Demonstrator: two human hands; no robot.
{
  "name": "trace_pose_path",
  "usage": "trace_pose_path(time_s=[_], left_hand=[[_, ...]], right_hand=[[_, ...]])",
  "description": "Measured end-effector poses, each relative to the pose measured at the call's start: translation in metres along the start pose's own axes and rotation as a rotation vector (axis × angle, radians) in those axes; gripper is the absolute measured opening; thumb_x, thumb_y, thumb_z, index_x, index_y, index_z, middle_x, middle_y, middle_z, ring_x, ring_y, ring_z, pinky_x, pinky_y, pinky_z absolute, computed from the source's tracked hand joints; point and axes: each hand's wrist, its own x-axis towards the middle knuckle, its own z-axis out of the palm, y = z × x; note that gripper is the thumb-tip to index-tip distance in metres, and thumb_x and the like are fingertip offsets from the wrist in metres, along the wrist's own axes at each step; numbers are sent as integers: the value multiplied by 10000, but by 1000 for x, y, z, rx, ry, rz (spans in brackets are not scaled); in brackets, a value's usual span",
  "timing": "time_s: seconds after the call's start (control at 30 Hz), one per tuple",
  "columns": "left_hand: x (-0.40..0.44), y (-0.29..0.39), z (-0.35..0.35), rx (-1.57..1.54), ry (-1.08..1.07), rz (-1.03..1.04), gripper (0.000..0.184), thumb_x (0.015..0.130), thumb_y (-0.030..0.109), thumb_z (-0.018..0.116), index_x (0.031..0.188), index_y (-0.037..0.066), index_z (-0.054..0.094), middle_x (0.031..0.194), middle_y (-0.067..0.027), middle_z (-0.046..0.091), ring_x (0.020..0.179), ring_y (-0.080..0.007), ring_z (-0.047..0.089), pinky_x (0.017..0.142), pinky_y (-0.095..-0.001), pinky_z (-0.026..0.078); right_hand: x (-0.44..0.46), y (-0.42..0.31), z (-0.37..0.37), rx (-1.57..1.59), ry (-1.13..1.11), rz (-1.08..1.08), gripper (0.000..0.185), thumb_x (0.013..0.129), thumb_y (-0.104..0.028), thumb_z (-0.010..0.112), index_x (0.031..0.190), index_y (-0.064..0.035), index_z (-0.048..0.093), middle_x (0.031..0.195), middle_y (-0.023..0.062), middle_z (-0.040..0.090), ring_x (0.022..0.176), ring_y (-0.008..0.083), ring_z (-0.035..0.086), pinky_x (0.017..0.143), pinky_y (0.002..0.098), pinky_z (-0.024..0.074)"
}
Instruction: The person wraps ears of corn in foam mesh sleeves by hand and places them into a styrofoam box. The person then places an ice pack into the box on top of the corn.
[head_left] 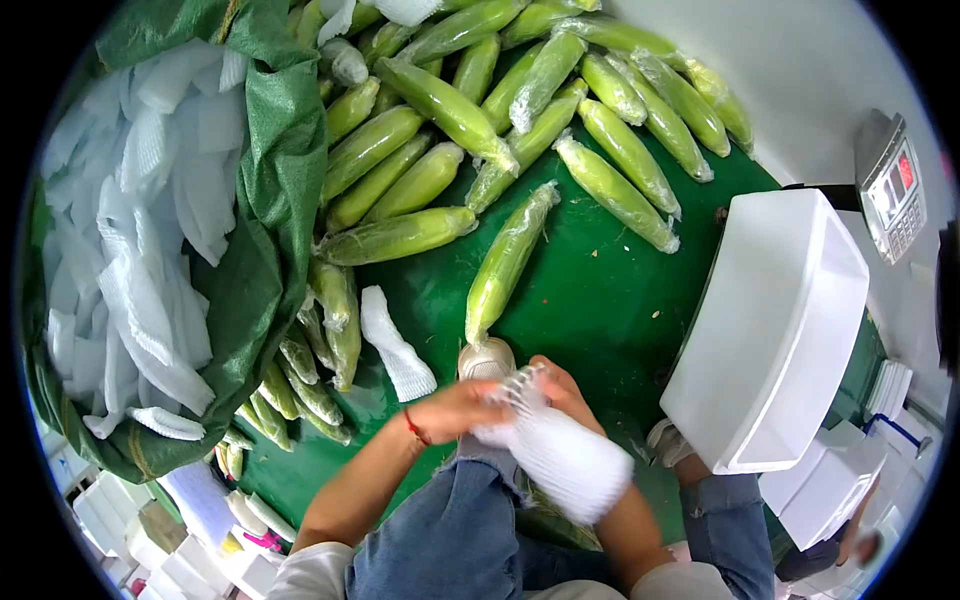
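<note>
My left hand (458,410), with a red string on its wrist, is closed on the gathered end of a white foam net sleeve (575,465). My right hand (562,388) grips the same end from the other side, partly hidden behind the sleeve. The sleeve hangs over my lap toward the right forearm and looks puffed out; whether anything is inside cannot be seen. Just beyond my hands lies a film-wrapped green ear of corn (510,262), near my shoe (486,358). Another foam sleeve (395,345) rests on the green surface to the left.
Many wrapped ears of corn (440,105) are heaped at the back, with more along the left. A green sack (285,150) full of white foam sleeves (150,230) stands at the left. On the right are a white bin (765,320) and a scale display (893,190).
</note>
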Motion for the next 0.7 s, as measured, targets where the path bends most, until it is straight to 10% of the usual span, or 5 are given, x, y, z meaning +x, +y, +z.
trace_pose_path(time_s=[0.2, 0.27, 0.37, 0.57, 0.7], left_hand=[[61, 26, -82, 617, 758, 342, 554, 821, 53, 596, 1355, 60, 448, 1124, -173, 627, 981, -204, 612, 855, -305, 484], [74, 25, -82, 726, 664, 669, 628, 829, 76, 538, 1427, 75, 346, 1226, -207, 588, 1070, -273, 599, 934, -330, 442], [33, 38, -46, 684, 484, 589, 579, 858, 13, 418, 1430, 57, 342, 1243, -157, 587, 1114, -201, 560, 982, -290, 395], [21, 34, -1, 272, 589, 473, 212, 892, 42, 445, 1047, -13, 578, 915, -49, 629, 856, -113, 547, 772, -256, 453], [84, 22, -47, 615, 821, 620, 146, 841, 108, 564, 941, 3, 583, 791, -164, 611, 698, -138, 560, 640, -289, 460]], right_hand=[[84, -14, -7, -1346, 318, -539, 557, 806, -54, 597, 1338, -51, 432, 1195, 226, 566, 1027, 320, 598, 886, 402, 458], [94, -13, 20, -914, 334, -417, 655, 813, -74, 583, 1425, -133, 357, 1153, 233, 570, 1056, 362, 578, 903, 404, 446], [59, -20, 39, -906, 250, -531, 529, 911, -112, 464, 1430, -119, 359, 1242, 195, 546, 1056, 208, 545, 900, 295, 419], [15, -40, 72, -747, 429, -484, 277, 921, -159, 504, 1126, 6, 590, 946, 84, 663, 842, 122, 575, 769, 262, 453], [85, -19, 12, -627, 577, -658, 177, 896, -149, 558, 938, 10, 623, 778, 35, 631, 720, 96, 552, 652, 267, 449]])
